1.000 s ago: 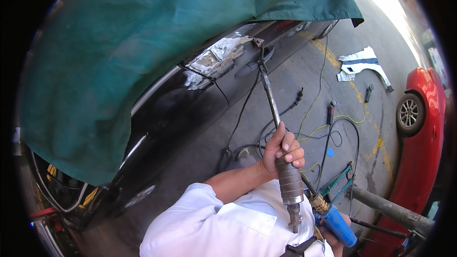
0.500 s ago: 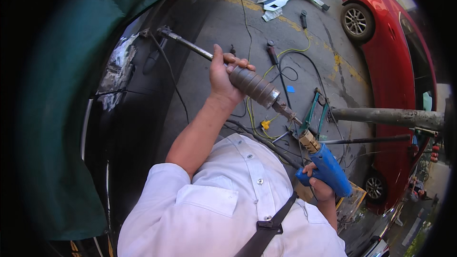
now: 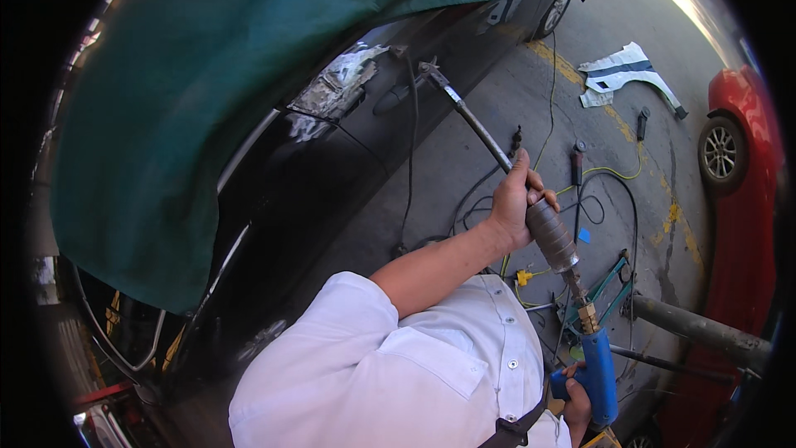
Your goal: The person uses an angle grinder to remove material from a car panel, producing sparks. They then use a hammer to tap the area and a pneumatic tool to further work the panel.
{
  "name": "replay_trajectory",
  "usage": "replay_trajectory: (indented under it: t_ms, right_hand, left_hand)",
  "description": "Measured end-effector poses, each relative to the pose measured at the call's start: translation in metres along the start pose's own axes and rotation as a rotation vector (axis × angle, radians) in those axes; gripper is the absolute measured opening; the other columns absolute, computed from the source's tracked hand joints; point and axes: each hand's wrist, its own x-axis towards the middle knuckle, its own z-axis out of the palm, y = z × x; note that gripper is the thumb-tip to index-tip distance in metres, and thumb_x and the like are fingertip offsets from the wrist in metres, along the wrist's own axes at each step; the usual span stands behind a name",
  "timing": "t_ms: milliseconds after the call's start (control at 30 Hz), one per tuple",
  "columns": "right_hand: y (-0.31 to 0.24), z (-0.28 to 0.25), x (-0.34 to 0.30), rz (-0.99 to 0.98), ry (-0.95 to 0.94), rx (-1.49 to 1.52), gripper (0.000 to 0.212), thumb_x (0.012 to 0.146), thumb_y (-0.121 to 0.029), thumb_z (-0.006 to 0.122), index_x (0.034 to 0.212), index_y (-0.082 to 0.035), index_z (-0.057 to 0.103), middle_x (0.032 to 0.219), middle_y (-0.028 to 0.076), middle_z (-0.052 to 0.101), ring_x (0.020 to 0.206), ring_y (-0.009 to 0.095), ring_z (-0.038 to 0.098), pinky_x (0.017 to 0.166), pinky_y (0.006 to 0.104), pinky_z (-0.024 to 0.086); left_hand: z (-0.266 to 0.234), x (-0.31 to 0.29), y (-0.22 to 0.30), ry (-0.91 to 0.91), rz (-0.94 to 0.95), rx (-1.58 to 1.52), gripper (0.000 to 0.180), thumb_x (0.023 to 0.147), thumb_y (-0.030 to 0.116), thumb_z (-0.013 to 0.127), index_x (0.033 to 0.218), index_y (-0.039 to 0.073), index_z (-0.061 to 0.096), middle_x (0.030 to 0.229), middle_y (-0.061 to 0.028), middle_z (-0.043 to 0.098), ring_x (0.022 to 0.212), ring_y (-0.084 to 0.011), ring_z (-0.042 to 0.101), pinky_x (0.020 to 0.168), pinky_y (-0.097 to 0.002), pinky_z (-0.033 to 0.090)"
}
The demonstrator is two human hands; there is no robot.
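A slide hammer [image 3: 554,236] slants across in front of me, with a blue pistol-grip handle [image 3: 601,377] and a long steel rod [image 3: 485,133]. My left hand [image 3: 518,203] wraps around the ribbed cylindrical weight and the rod just above it, thumb along the rod. Low at the right, my right hand [image 3: 574,405] grips the blue handle, partly hidden by it. The rod's hooked tip [image 3: 429,72] is beside the side of a black car [image 3: 290,207]; I cannot tell whether it touches. Near that tip is a bare, sanded patch [image 3: 332,87] on the car's panel.
A green cover [image 3: 207,58] drapes over the black car. Cables, a yellow connector [image 3: 524,277], a grinder-like tool [image 3: 578,162] and a green metal stand [image 3: 618,290] are on the floor. A white fender [image 3: 632,75] lies farther off; a red car [image 3: 730,282] stands at right.
My view has turned left, so the scene sits farther right and more of the green cover shows. Both hands keep their hold on the slide hammer, which now looks steeper.
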Motion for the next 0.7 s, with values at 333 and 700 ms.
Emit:
replay_trajectory:
  t_ms: [333,700]
  right_hand:
    - [-0.022,-0.003,0.015,0.042,-0.18,-0.081,0.049,0.072,-0.014,0.069,0.119,0.0,0.062,0.093,0.01,0.063,0.097,0.026,0.062,0.099,0.0443,0.046]
    - [-0.038,0.052,0.041,0.05,-0.271,-0.161,0.049,0.07,-0.016,0.071,0.116,-0.001,0.061,0.091,0.009,0.061,0.093,0.026,0.062,0.094,0.0418,0.049]
  left_hand:
    - [-0.028,-0.033,0.001,0.065,0.027,-0.164,0.053,0.1,0.057,0.063,0.071,0.016,0.047,0.057,0.0036,0.037,0.068,-0.0167,0.057,0.072,-0.0406,0.056]
    - [-0.057,-0.041,0.06,0.09,0.156,-0.196,0.051,0.1,0.055,0.064,0.07,0.017,0.046,0.057,0.0043,0.038,0.069,-0.017,0.06,0.072,-0.0401,0.057]
